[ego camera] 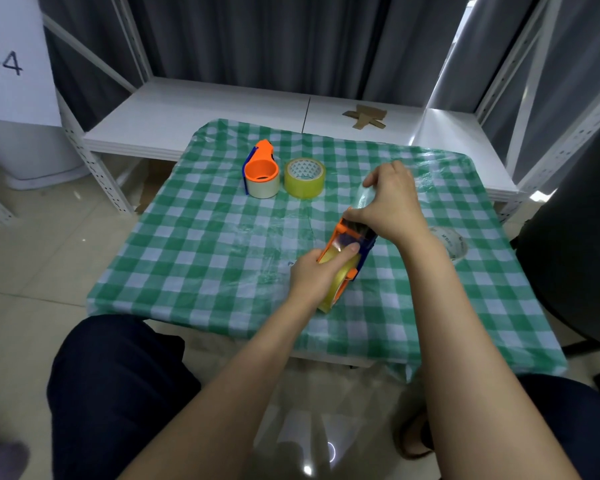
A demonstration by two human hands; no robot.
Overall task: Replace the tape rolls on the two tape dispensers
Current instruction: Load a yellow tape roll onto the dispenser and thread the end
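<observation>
Well, I am reading from the left: the idle dispenser (262,168) is lying just left of the spare roll (305,178), nearly touching it, with its nose pointing away from me and a pale roll sitting in it. Nearer me and right of the spare roll, my left hand (309,275) is curling round the held dispenser (342,233), one finger pressing flat on its yellow roll (343,271). Its long axis is running from me toward the far right, cutter end leading. My right hand (392,206) is working at that end, thumb and fingers pinching together on what I am taking for the tape end (367,197), which is clear and hard to make out. I am judging the plastic body light and stiff, best gripped across the roll's sides. The film is looking sticky, limp and quick to fold on itself, so I am favouring its edges. Farther right again, an old roll (451,242) is lying half hidden behind the forearm.
</observation>
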